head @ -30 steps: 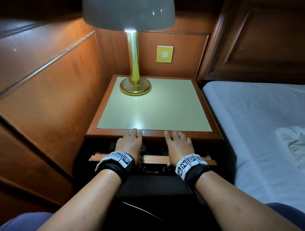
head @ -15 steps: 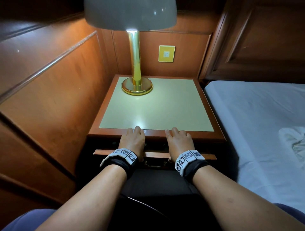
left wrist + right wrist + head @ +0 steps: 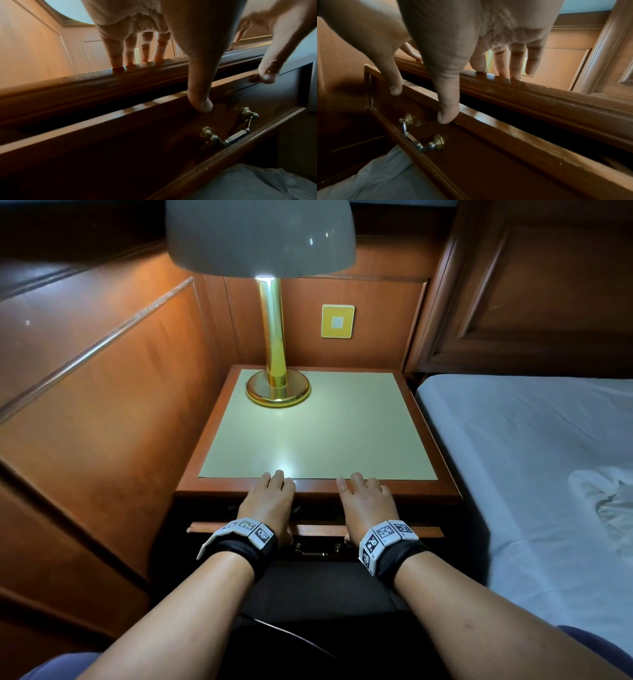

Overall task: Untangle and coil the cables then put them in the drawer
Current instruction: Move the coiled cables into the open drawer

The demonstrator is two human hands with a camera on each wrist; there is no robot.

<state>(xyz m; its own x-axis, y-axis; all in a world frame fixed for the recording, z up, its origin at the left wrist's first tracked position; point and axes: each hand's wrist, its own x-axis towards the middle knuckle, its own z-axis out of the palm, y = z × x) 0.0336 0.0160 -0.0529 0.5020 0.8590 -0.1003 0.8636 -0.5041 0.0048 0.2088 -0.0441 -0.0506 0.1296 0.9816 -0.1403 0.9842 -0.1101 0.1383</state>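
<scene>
Head view: the drawer (image 3: pixel 315 530) of the nightstand (image 3: pixel 318 487) stands a little open, and the dark gap hides the cables, if they are inside. The left hand (image 3: pixel 270 503) and right hand (image 3: pixel 364 505) hold nothing; each lays straight fingers on the nightstand's front edge and presses a thumb against the drawer front, either side of the brass handle (image 3: pixel 228 133). The drawer looks stiff and solid; even pressure from both thumbs should slide it without jamming. A lamp (image 3: pixel 277 385) stands behind.
</scene>
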